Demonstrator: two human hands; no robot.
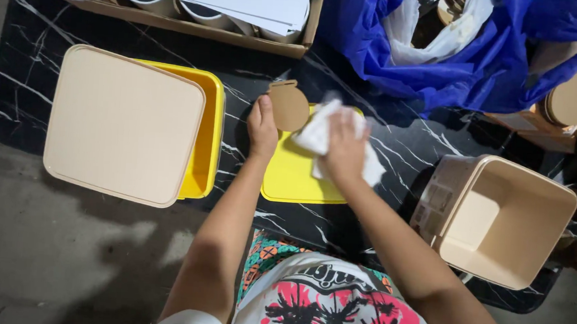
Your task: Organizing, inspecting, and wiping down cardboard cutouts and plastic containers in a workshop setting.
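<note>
We pinch a round brown disc (288, 105) in our left hand (262, 128) over the yellow lid (294, 179), our right hand (343, 149) closed on a white cloth (319, 134) wiping it; more discs (572, 99) wait stacked at right, apparently not yet wiped

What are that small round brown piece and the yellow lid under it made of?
The round brown piece in the left hand looks like thin wood or fibreboard: flat, matte, even tan. The yellow lid looks like plastic: smooth, uniform colour, rounded moulded corners. The right hand holds a soft white cloth.
</note>
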